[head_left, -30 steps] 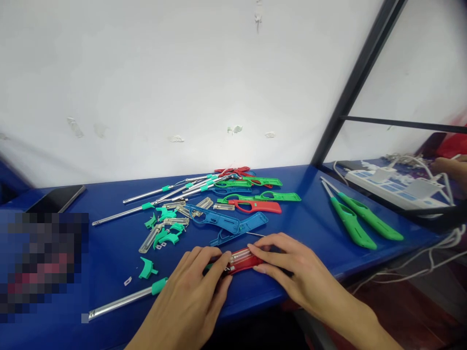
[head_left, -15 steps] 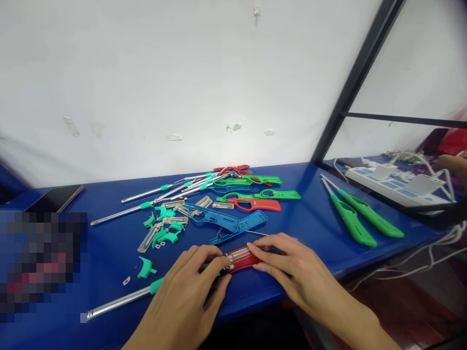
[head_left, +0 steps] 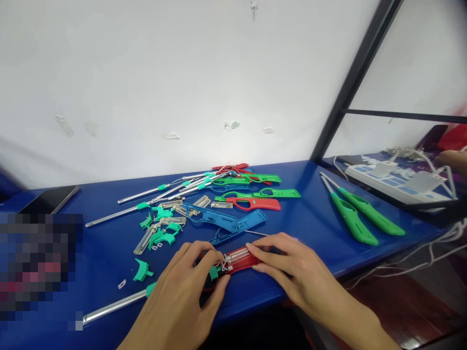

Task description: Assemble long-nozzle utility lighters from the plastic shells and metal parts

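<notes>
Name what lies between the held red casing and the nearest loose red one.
In the head view, two blue casing pieces and a thin pale rod lie between them.

Your left hand (head_left: pixel 182 291) hides the left part of the trough-shaped red plastic shell (head_left: pixel 242 265), and your right hand (head_left: pixel 292 262) covers its right end. The thin white wires (head_left: pixel 225 266) inside it are too small to trace. The silver metal tube with a green plastic collar (head_left: pixel 116 306), near left, vanishes behind your left hand. Coarse pixel blocks (head_left: pixel 36 267) blot out whatever lies at the left edge. At the far right, another person's blurred hand (head_left: pixel 452 159) and the blurred red object (head_left: pixel 453 138) behind it are cut off by the frame's edge.
</notes>
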### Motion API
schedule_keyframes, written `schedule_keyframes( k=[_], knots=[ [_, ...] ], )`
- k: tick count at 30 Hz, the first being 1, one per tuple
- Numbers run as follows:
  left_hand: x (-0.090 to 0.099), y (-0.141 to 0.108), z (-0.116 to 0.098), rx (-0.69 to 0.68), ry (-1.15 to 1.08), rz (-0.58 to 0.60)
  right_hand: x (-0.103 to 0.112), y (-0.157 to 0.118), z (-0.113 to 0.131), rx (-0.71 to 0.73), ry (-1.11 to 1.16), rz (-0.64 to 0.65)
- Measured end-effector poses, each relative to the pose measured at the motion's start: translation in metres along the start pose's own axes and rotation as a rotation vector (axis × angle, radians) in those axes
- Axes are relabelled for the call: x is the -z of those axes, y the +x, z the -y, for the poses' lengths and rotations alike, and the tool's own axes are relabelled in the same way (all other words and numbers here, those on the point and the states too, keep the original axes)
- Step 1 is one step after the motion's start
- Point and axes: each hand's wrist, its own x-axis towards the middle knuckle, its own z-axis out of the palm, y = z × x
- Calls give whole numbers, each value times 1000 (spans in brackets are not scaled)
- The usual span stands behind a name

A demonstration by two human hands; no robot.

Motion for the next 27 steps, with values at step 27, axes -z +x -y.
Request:
schedule_keyframes(
  k=[27],
  knots=[
    [18,29,-7,215,69,283,-2,-2,3,-21,26,-55]
  ],
)
